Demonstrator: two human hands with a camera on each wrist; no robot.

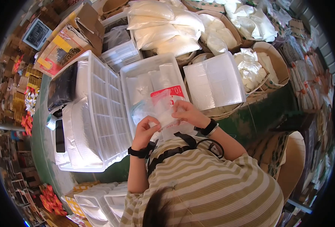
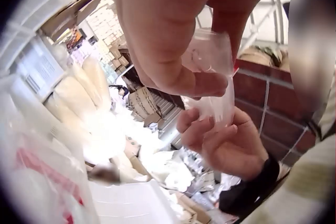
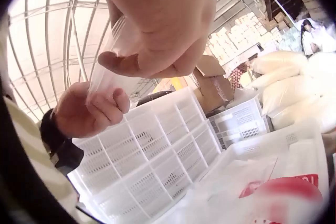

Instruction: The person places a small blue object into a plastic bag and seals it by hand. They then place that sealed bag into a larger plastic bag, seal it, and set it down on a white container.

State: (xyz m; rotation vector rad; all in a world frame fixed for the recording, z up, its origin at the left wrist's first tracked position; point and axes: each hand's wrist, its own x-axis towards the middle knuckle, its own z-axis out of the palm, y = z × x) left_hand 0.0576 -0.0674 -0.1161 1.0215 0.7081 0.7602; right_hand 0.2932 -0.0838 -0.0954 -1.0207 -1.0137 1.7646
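Both hands are close together over a white crate [image 1: 125, 85]. The left hand [image 1: 144, 132] pinches one side of a translucent plastic piece [image 2: 210, 58]; the right hand [image 1: 190, 113] pinches its other side. In the right wrist view the clear plastic [image 3: 107, 71] spans between the right hand [image 3: 157, 24] and the left hand [image 3: 86, 111]. In the left wrist view the left hand [image 2: 163, 35] is above and the right hand [image 2: 231, 148] below. A red-and-white printed bag [image 1: 167, 92] lies in the crate just beyond the fingers, among clear bags.
On the left stands a tilted white crate [image 1: 109, 102] with silvery packs and a phone [image 1: 60, 136]. To the right, a foil-covered box [image 1: 214, 81]. Behind, filled cream bags [image 1: 167, 30] and a cardboard box [image 1: 67, 45]. White containers [image 1: 90, 200] sit lower left.
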